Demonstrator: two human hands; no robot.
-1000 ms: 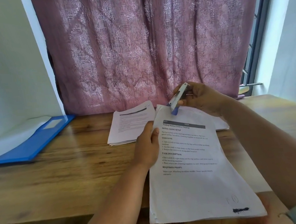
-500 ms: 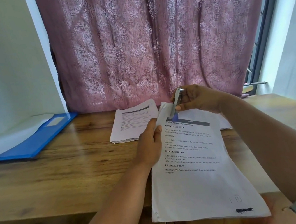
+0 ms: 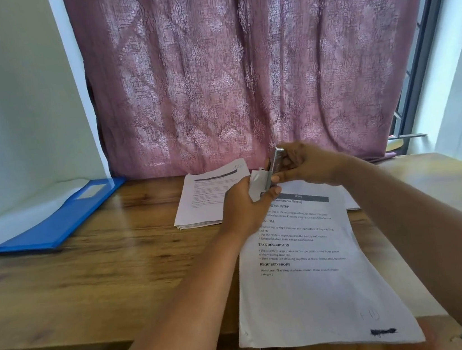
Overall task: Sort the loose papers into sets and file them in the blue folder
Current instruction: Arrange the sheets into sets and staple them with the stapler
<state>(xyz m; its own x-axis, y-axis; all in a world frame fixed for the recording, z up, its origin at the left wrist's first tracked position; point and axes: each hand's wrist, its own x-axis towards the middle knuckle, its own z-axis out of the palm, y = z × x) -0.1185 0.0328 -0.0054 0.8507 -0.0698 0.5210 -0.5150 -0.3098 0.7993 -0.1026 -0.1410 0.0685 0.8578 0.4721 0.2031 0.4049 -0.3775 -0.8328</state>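
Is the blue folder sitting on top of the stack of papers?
No, the blue folder lies apart on the table's left side, away from the paper stack.

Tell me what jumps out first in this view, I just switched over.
Centre frame, the right hand holds a small stapler at the top left corner of a printed paper set, while the left hand pinches that corner. A second paper stack lies behind on the wooden table, and the open blue folder sits far left.

One head-worn camera looks forward and slightly down over a wooden table, close to it. A pink curtain fills the upper centre of the frame.
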